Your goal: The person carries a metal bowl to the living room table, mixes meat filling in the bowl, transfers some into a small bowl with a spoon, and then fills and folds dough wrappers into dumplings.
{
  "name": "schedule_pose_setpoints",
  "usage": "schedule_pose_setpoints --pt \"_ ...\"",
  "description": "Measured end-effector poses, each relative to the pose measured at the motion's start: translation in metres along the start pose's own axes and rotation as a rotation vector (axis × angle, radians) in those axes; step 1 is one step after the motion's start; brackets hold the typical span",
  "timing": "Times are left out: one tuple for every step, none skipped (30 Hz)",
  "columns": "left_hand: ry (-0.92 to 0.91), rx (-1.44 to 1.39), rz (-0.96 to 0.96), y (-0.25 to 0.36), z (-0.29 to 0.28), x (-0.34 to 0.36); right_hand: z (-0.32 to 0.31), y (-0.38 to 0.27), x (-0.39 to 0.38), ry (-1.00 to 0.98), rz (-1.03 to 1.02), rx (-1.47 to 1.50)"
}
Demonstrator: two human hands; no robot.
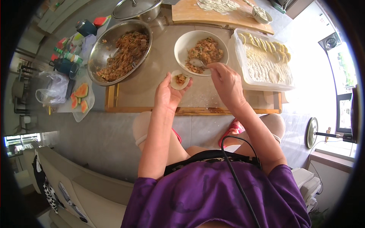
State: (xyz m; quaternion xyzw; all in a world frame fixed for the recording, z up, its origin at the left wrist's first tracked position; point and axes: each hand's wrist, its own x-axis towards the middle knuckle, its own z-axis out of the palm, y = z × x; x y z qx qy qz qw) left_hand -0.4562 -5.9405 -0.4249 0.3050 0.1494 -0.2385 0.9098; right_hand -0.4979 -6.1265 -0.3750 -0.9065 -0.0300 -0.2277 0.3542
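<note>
A round dumpling wrapper [175, 84] lies across the fingers of my left hand [166, 95], with a small heap of filling [180, 78] in its middle. My right hand [228, 84] pinches the handle of a metal spoon [196, 62]. The spoon's bowl rests in the minced filling [206, 50] inside a white bowl [183, 44], just beyond both hands. To the left of it, a large steel basin [99, 55] leans tilted and holds much more of the same filling.
On the right, a clear plastic box [243, 74] holds rows of floured dumplings. A wooden board [182, 14] with flat wrappers and a small bowl [267, 19] lies at the back, near a lidded pot [146, 15]. Watermelon slices [81, 91] sit on the left.
</note>
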Motion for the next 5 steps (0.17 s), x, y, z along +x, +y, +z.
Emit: schedule_pose_setpoints --pt "0.007 0.005 0.014 0.0003 0.0008 -0.0003 0.0015 0.0008 0.0004 -0.011 -0.047 -0.014" --pt "0.014 0.010 0.027 0.0006 0.0022 -0.0009 0.0024 0.0004 0.0003 -0.011 -0.043 -0.015" --pt "0.016 0.012 0.026 0.0011 0.0036 -0.0020 0.0034 -0.0014 0.0006 -0.025 -0.034 -0.002" --pt "0.027 0.015 0.038 0.0018 0.0053 -0.0034 0.0042 -0.0039 0.0013 -0.040 -0.025 0.010" --pt "0.038 0.018 0.050 0.0028 0.0073 -0.0052 0.0050 -0.0033 0.0006 -0.041 -0.023 0.012"
